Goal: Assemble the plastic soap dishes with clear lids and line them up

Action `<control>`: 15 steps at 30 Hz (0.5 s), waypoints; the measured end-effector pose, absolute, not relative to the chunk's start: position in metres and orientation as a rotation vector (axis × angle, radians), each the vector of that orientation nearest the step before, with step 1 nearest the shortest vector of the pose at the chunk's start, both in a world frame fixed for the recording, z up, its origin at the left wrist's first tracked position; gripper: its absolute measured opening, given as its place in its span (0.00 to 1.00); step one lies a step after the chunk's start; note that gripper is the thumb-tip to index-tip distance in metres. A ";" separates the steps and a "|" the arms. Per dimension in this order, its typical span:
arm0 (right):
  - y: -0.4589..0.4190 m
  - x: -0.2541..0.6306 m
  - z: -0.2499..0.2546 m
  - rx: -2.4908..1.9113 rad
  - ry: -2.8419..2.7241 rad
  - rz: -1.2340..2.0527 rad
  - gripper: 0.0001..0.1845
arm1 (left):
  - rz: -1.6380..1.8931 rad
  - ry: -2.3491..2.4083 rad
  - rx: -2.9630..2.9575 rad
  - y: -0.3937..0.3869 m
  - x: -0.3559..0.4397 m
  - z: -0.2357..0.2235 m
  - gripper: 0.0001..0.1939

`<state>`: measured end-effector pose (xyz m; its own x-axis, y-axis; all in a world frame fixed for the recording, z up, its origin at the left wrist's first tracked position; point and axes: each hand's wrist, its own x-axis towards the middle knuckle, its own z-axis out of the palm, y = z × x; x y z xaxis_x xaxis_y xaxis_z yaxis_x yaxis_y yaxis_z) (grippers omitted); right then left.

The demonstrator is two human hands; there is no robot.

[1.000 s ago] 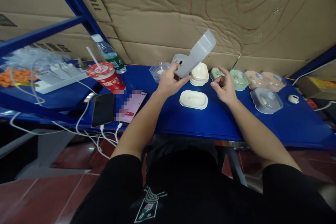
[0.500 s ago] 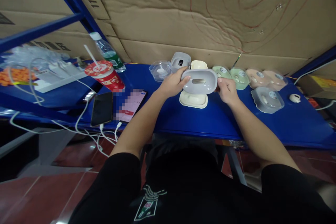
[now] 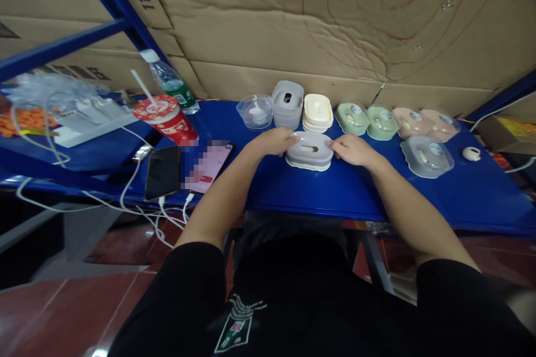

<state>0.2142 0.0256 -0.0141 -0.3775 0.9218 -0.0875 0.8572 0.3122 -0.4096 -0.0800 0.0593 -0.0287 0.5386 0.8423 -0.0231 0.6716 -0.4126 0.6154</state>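
A grey slotted plastic cover (image 3: 315, 142) sits over the cream oval base (image 3: 309, 167) on the blue table. From the left, my left hand (image 3: 278, 140) grips the cover's end. My right hand (image 3: 352, 149) is closed on the opposite end, its fingers curled at the edge. Behind the cover stand a stack of similar grey covers (image 3: 287, 103) and a stack of cream bases (image 3: 318, 110). Left of these is a clear plastic lid stack (image 3: 254, 111).
To the right are green boxes (image 3: 352, 118), pink boxes (image 3: 410, 121), a clear-topped grey box (image 3: 427, 156) and a small white round object (image 3: 471, 153). On the left stand a red cup (image 3: 167, 119), a bottle (image 3: 171, 81) and two phones (image 3: 162, 173). Cables hang over the front edge.
My left hand brought the grey cover from the grey stack, tilted, and my right hand took its other end. Both hands have lowered it onto the cream base.
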 end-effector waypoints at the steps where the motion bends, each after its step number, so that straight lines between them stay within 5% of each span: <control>1: 0.027 0.214 -0.016 -1.667 -2.442 0.631 0.34 | 0.330 1.248 2.213 0.060 -0.078 -0.032 0.17; 8: 0.033 0.216 -0.023 -1.679 -2.513 0.700 0.36 | 0.271 1.449 2.309 0.056 -0.068 -0.033 0.23; 15: 0.032 0.217 -0.021 -1.677 -2.490 0.728 0.46 | 1.149 1.877 2.177 0.064 -0.107 -0.009 0.21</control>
